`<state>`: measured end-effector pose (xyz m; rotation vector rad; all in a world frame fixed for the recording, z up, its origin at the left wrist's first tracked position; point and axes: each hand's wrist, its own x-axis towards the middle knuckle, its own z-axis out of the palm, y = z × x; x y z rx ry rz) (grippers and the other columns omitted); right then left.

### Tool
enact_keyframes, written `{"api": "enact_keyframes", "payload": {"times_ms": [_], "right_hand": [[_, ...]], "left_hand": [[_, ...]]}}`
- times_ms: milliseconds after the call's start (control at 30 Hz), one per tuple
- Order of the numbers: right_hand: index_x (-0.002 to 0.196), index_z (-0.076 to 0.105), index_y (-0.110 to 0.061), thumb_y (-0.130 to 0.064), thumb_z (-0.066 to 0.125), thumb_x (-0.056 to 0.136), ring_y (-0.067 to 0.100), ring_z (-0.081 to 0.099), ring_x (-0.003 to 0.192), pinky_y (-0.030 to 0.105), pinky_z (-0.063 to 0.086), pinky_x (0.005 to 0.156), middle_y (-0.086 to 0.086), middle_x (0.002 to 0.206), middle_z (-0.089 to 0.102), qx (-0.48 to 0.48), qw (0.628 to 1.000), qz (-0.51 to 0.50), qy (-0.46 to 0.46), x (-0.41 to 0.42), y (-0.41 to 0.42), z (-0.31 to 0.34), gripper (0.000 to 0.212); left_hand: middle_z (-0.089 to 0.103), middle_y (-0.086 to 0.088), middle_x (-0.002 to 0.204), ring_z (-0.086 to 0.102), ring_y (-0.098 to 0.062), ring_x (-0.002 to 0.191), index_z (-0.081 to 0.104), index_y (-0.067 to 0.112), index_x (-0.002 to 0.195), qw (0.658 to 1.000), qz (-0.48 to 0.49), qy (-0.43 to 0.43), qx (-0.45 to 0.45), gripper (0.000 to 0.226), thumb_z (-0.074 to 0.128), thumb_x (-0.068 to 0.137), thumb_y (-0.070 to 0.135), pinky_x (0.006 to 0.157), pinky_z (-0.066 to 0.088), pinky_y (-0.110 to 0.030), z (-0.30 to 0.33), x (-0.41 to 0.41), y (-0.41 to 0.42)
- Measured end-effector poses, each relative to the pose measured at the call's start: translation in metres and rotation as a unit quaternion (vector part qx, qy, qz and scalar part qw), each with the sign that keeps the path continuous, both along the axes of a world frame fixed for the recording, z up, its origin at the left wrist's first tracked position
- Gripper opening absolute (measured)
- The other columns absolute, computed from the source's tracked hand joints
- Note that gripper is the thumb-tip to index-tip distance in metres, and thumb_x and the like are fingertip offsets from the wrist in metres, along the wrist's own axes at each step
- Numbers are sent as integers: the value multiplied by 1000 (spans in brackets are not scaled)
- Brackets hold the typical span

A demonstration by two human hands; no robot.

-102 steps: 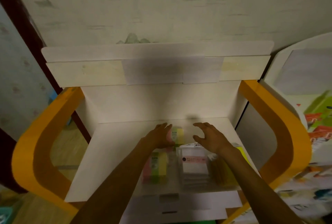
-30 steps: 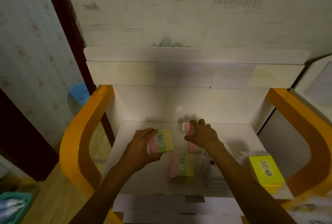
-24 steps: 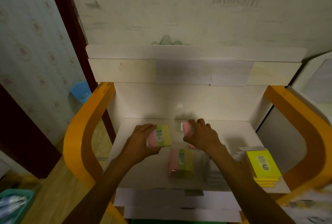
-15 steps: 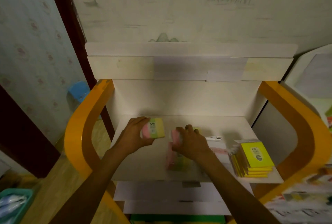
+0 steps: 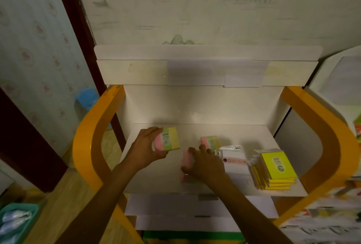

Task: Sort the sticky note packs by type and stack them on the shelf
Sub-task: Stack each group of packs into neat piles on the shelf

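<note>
a white shelf with orange side frames holds sorted sticky note packs. just right of the right hand lie a white pack stack and, beyond it, a yellow pack stack. the left hand pinches a pink, green and yellow pack above the shelf's left side. the right hand's fingers curl over a second tri-colour pack; a third lies just past its fingertips.

Shelf layout: left hand holds one pack at back left; right hand on second pack at centre; third pack behind it; white packs right of hand; stack far right.
</note>
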<state>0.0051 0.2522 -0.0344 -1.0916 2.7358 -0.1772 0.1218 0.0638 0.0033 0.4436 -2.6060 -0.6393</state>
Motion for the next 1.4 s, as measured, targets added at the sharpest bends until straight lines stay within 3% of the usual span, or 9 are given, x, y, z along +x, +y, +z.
{"api": "enact_keyframes", "payload": {"times_ms": [167,300,400,600,967,1200,1400], "right_hand": [[145,26,-30,-73,44,81,31,31,137,47,41,99,8,151,30,-30,999,8,34,-9,8,11,79],[141,36,-25,-60,46,88,23,43,125,37,47,90,4,140,44,-86,993,30,77,-30,21,30,65],[141,38,-23,-48,48,92,20,45,123,35,48,88,2,140,45,-117,990,30,73,-50,33,42,56],[141,40,-22,-41,49,93,20,42,125,33,46,88,2,139,45,-111,990,12,82,-82,49,52,52],[139,41,-22,-39,49,93,22,44,124,35,47,89,3,139,45,-123,990,-21,68,-104,67,47,49],[140,40,-22,-39,49,94,22,45,124,35,46,91,4,140,44,-122,991,-26,55,-111,75,40,50],[140,40,-22,-39,50,94,21,46,123,35,46,92,3,141,43,-135,990,-33,19,-122,82,34,51]], "left_hand": [[51,0,133,42,-13,118,48,16,136,1000,-1,-1,1,83,84,65,38,94,35,-21,-2,-5,1],[50,2,134,42,-14,119,46,17,137,1000,-12,-10,-2,84,83,65,41,96,37,-24,-5,-10,4],[48,3,137,41,-15,122,45,18,138,1000,-22,-16,-1,85,83,65,42,99,38,-27,-7,-16,11],[43,7,142,37,-11,126,41,24,141,997,-50,-47,23,90,78,65,55,102,33,-25,-15,-29,38],[37,6,146,32,-12,131,35,26,145,979,-107,-174,20,86,72,73,54,108,35,-34,-28,-42,71],[33,6,148,29,-14,133,31,27,146,972,-114,-204,24,91,75,71,54,110,34,-38,-27,-45,69],[28,7,153,28,-15,137,25,35,147,977,-82,-189,59,94,64,69,71,110,34,-41,-25,-59,61]]}}
